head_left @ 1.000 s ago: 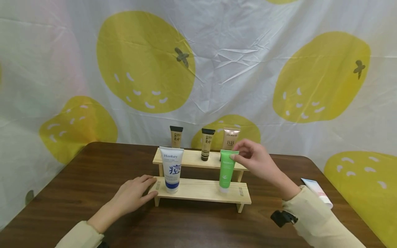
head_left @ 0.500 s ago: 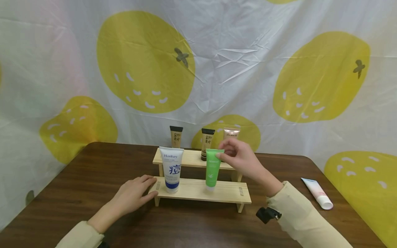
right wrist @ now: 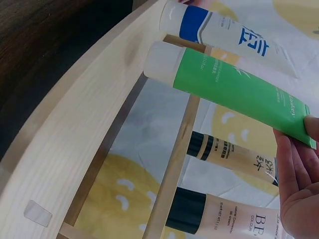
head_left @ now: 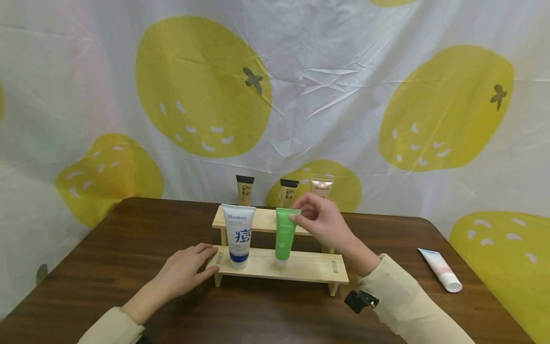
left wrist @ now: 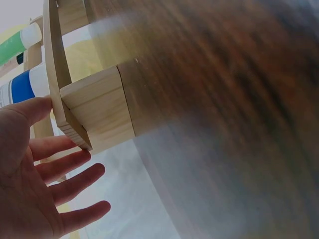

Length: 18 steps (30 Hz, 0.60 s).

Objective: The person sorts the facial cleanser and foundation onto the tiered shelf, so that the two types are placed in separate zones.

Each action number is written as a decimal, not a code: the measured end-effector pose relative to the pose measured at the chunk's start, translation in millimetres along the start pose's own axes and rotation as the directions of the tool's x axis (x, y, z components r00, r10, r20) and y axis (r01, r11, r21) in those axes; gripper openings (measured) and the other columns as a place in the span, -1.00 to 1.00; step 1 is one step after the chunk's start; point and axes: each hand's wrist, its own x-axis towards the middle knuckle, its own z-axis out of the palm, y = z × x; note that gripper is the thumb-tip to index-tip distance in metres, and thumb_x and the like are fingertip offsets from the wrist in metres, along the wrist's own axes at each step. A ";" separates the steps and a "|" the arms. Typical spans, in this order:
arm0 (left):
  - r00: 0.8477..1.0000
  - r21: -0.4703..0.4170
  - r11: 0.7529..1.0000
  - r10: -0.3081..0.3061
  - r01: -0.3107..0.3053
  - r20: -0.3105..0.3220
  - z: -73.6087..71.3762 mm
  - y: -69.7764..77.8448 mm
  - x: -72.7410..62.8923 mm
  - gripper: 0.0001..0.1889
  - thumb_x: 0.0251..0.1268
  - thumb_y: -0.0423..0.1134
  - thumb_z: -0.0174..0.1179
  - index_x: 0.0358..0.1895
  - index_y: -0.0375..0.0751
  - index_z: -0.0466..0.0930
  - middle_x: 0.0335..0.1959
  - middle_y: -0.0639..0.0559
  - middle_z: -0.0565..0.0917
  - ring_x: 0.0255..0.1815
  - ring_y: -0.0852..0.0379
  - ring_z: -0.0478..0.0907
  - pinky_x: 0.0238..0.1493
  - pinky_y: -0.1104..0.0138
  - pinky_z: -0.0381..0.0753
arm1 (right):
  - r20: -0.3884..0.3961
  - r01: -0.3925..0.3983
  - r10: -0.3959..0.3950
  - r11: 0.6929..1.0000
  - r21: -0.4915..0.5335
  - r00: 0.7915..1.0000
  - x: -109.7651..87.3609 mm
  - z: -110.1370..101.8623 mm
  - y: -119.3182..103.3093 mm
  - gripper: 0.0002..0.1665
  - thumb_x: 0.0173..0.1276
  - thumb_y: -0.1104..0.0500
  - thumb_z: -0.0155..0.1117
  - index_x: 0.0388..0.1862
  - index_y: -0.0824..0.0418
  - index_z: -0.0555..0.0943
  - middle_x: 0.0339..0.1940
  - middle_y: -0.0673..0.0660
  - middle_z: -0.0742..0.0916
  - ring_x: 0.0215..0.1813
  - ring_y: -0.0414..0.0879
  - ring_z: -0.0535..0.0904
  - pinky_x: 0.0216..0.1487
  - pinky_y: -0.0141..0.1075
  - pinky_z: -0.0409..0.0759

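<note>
A green squeeze tube (head_left: 284, 239) stands cap down at the middle of the lower board of a two-step wooden stand (head_left: 311, 268), leaning slightly. My right hand (head_left: 326, 227) pinches its flat top end between thumb and fingers. In the right wrist view, the green tube's white cap (right wrist: 163, 62) is at the board; whether it bears fully on it I cannot tell. To its left, a white-and-blue tube (head_left: 238, 235) stands upright. My left hand (head_left: 178, 273) touches the stand's left end, thumb (left wrist: 39, 109) by the board's upper face and the other fingers spread.
On the upper step stand two beige tubes, one at left (head_left: 245, 191) and one mid-step (head_left: 289, 193), plus a pink BB cream tube (head_left: 321, 187). A pink-and-white tube (head_left: 440, 270) lies on the dark wooden table (head_left: 266, 315) at right. A lemon-print cloth (head_left: 326, 119) hangs behind.
My right hand has moved left with the green tube, from the lower board's right end to its middle. The left hand has stayed at the stand's left end.
</note>
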 end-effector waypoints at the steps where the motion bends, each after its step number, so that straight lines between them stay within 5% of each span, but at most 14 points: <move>1: 1.000 0.001 1.000 -0.001 0.001 0.001 -0.1 0.1 0.1 -0.51 0.17 0.05 0.08 0.02 -0.27 0.51 -0.07 -0.12 0.52 -0.14 -0.05 0.50 -0.23 0.09 0.47 | -0.001 0.001 -0.001 1.000 -0.003 1.000 -0.5 0.4 -1.1 -0.88 0.13 0.42 0.19 -0.32 0.38 0.49 -0.37 0.17 0.61 -0.30 -0.04 0.59 -0.30 -0.28 0.53; 18: 1.000 -0.001 1.000 0.005 -0.005 -0.006 -1.1 1.2 -0.4 -0.52 0.16 0.03 0.09 0.00 -0.28 0.52 -0.09 -0.12 0.52 -0.14 -0.06 0.51 -0.24 0.08 0.47 | -0.011 -0.023 0.022 1.000 -0.010 1.000 -6.1 3.7 4.6 -0.89 0.13 0.41 0.21 -0.34 0.37 0.50 -0.40 0.15 0.62 -0.34 -0.03 0.59 -0.35 -0.28 0.54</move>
